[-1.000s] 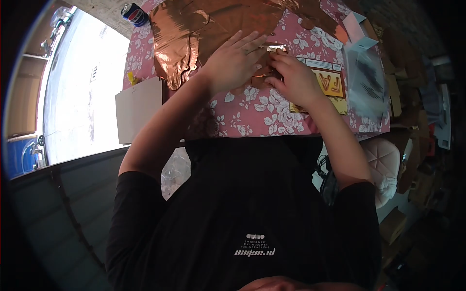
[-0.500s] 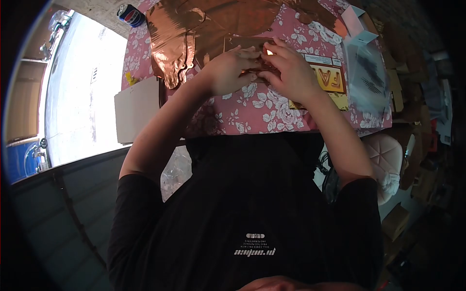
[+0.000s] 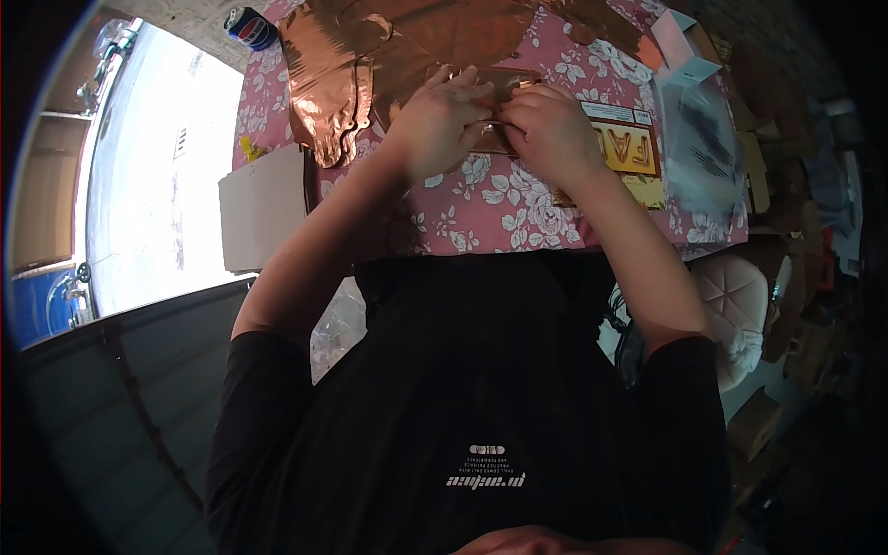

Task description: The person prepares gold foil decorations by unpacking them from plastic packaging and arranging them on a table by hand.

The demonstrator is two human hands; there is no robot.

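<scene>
A folded copper-coloured foil balloon (image 3: 496, 141) lies on the table under both of my hands. My left hand (image 3: 446, 122) rests flat on its left part, fingers stretched and slightly apart. The fingers of my right hand (image 3: 555, 134) are bent and closed on the foil's right part, hiding some of it. Beyond my hands spreads a larger flat sheet of copper foil balloons (image 3: 435, 37), with narrow tabs hanging at its left. Close by my right wrist lies a yellow printed packet (image 3: 633, 148) showing balloon-style letters.
A flowered pink cloth (image 3: 453, 217) covers the table. A blue soda can (image 3: 250, 30) stands at the far left, near a pale cardboard piece (image 3: 264, 213). At the right are a clear plastic bag (image 3: 698, 148) and a white box (image 3: 684, 46). A padded stool (image 3: 735, 310) stands below.
My left hand has shifted slightly up, its fingers now farther over the foil. My right hand's fingers have gone from spread to bent on the foil, uncovering more of its near edge.
</scene>
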